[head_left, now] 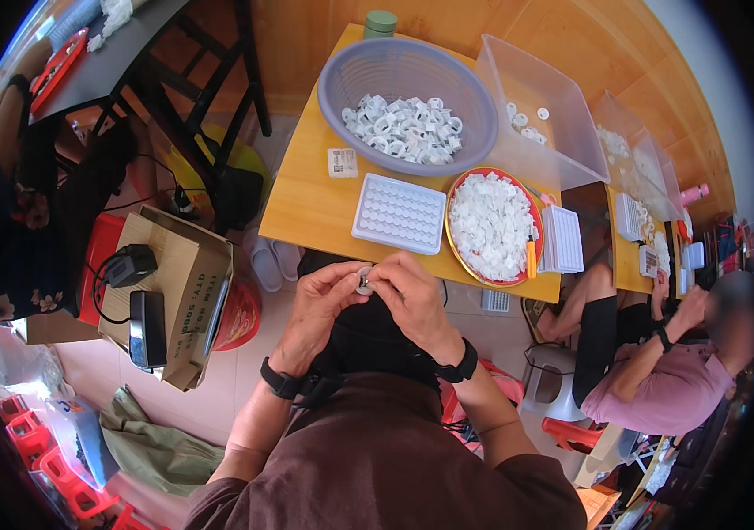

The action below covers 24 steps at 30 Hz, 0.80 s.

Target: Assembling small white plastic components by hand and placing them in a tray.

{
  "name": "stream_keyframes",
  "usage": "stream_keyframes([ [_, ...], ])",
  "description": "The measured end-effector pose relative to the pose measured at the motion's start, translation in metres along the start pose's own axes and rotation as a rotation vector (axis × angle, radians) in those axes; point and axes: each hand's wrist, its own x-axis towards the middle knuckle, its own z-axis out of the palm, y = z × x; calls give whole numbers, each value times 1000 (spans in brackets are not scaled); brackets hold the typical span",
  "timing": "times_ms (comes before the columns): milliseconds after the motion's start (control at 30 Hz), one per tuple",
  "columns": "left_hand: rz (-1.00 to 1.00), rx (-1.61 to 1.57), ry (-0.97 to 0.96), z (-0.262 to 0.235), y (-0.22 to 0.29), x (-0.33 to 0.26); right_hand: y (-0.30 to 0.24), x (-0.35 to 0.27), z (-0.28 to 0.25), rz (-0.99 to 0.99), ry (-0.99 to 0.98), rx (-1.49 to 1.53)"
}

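Just off the table's near edge, above my lap, my left hand (328,296) and my right hand (408,296) meet. Between their fingertips is a small round white plastic part (364,281) with something metallic in its middle. My left fingers grip its side, while my right fingertips press at it. In front of them lies a white tray (399,215) with rows of small cavities. To its right, a red-rimmed round tray (456,252) is heaped with small white pieces (493,221). Behind stands a grey plastic basin (333,93) holding many white ring-shaped parts (408,128).
An orange-handled tool (531,259) rests on the round tray's edge beside stacked white trays (562,238). A clear bin (571,115) stands behind. A cardboard box (174,291) with black devices is at left. One person (651,380) sits right; another (33,203) is left.
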Motion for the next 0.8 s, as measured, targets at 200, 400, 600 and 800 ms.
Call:
stream_keyframes([
  [200, 4, 49, -23, 1, -4, 0, 1, -1, -3, 21, -3, 19],
  [400, 9, 77, -28, 5, -6, -1, 2, -3, -6, 100, -15, 114],
  [600, 31, 133, -42, 6, -5, -2, 2, -4, -7, 351, 9, 481],
  [800, 53, 173, -56, 12, -2, -3, 10, -12, -6, 389, 35, 627],
])
